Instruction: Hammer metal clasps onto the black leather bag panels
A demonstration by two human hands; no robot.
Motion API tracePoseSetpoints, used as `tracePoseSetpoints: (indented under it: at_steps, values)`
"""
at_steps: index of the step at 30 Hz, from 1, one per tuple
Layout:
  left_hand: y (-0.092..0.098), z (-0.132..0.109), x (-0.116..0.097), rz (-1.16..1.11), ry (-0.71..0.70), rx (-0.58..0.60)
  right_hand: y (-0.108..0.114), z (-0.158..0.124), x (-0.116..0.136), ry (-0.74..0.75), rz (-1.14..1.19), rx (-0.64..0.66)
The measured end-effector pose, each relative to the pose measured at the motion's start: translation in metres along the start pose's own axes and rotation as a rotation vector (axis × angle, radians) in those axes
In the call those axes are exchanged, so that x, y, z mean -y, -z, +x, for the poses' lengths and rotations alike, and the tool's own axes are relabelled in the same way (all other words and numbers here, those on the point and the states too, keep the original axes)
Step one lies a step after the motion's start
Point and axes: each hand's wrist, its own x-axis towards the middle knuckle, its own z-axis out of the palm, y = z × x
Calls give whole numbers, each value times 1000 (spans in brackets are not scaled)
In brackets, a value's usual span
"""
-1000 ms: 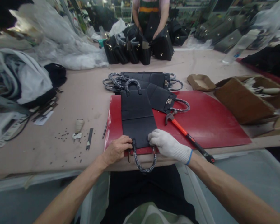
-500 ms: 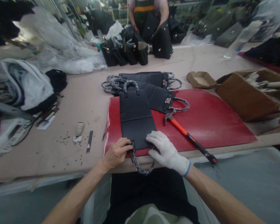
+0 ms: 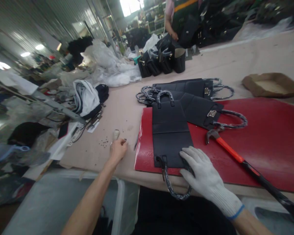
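Note:
My bare left hand (image 3: 119, 150) is at the table left of the red mat, its fingers closed over a flat dark strip (image 3: 125, 139); only the strip's end shows. Just behind those fingers lie nippers with a pale wrapped handle (image 3: 116, 134), partly covered. My right hand (image 3: 198, 169), in a white knit glove, rests with fingers stretched over the near right corner of a black bag panel (image 3: 171, 140). Its thumb lies by the foot of the panel's grey-and-black patterned handle (image 3: 177, 196), which hangs past the table edge. The handle's left end (image 3: 161, 160) sits at the panel's corner.
A claw hammer (image 3: 231, 151) lies on the red mat (image 3: 267, 147). More handled black panels (image 3: 198, 109) are stacked behind. Tiny dark bits (image 3: 104, 142) dot the table. Farther back stand black bags (image 3: 161, 62), a cardboard tray (image 3: 271, 86) and a co-worker's arm (image 3: 170, 29).
My left hand has left the panel's handle and moved left to the dark strip near the nippers. My right hand stays on the panel. The view has swung left.

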Motion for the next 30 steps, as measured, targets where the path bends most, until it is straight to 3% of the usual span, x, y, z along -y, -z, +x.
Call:
tracePoseSetpoints:
  at_steps: [5,9,21,24,28,30]
  values:
    - [-11,15,-24,-1,-69,165,0,1,1,1,-10,-1]
    - [-19,18,-38,48,-69,208,0,2,2,-2,3,8]
    - [-13,28,-9,89,-9,207,10,4,14,-82,85,44]
    - [-10,23,-4,-85,41,134,10,4,16,-84,99,41]
    - [-12,9,-5,-568,107,79,10,4,16,-83,95,37]
    - [-17,3,-6,-682,136,78,11,4,16,-81,89,39]
